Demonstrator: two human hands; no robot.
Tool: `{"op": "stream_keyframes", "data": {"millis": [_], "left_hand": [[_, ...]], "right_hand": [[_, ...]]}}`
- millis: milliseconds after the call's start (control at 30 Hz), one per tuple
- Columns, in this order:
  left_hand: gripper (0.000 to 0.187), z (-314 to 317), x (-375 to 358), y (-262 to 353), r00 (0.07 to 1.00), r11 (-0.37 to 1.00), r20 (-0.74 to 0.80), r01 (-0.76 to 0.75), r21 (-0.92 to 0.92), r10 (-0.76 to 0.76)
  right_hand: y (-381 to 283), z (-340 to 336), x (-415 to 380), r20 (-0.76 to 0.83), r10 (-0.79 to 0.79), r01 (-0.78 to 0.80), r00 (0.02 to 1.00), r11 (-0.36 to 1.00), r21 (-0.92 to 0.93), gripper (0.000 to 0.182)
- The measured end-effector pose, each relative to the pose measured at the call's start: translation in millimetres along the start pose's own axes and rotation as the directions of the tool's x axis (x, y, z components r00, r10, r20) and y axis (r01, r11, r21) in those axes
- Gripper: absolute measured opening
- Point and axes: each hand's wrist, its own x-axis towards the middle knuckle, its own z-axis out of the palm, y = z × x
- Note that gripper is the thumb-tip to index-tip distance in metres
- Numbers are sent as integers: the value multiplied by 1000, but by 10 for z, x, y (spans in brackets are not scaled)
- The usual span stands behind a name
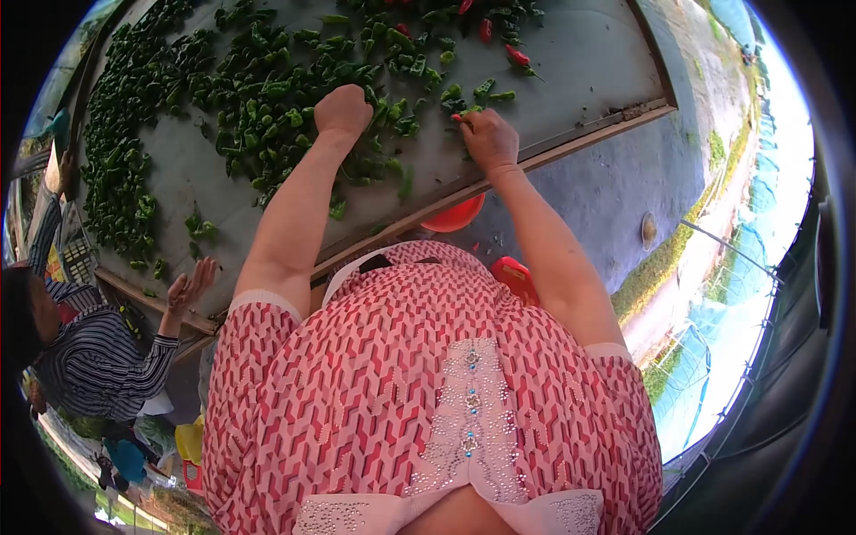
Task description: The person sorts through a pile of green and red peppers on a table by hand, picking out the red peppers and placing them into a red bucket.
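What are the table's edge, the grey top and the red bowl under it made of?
The edge looks like plain wood: it's a tan, straight, worn board. The top is smooth, flat and dull grey, maybe a metal or plastic sheet; I can't tell which. The bowl is probably smooth plastic, because it's bright red all over.

Steep head view over the chest

The one head camera looks forward and steeply down from above the patterned shirt (pixel 392 357). The shirt is nearest, filling the lower middle; the left hand (pixel 343 110) and right hand (pixel 490 141) lie farther out, over the tabletop (pixel 571 53). The wide, round-edged view also reaches a co-worker (pixel 98 357) on the left and bright open ground (pixel 704 241) on the right.
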Motion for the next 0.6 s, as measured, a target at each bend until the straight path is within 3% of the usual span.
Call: {"op": "stream_keyframes", "data": {"millis": [100, 200, 300, 400, 500, 533, 567, 600], "left_hand": [[21, -30, -117, -174, 997, 994, -78, 5, -113, -13], [22, -174, -299, -355, 997, 936, -24, 59, -346, -71], [21, -90, -429, -660, 979, 527, 36, 138, -839, -200], [18, -158, -675, -793, 924, 186, 239, 302, -935, -299], [18, -47, -783, -896, 909, 151, 226, 293, -944, -350], [18, 4, -804, -911, 907, 148, 213, 282, -948, -362], [19, 96, -785, -960, 913, 288, 101, 227, -930, -395], [18, 210, -767, -1034, 911, 312, -19, 121, -942, -412]], "right_hand": [[7, 137, 40, -29, -74, 71, 997, 993, -95, 19], [51, 210, 48, 2, -48, 47, 999, 988, -144, 19], [68, 297, 79, -4, -14, 14, 1000, 1000, 2, 17], [-24, 296, 103, 79, 4, -40, 997, 888, 459, 16], [-111, 412, 120, 234, -53, -123, 971, 726, 677, 19], [-162, 383, 110, 264, -53, -143, 963, 729, 669, 20], [-213, 357, 105, 292, -52, -161, 955, 735, 659, 21], [-298, 271, 94, 319, -47, -181, 946, 741, 646, 23]]}}
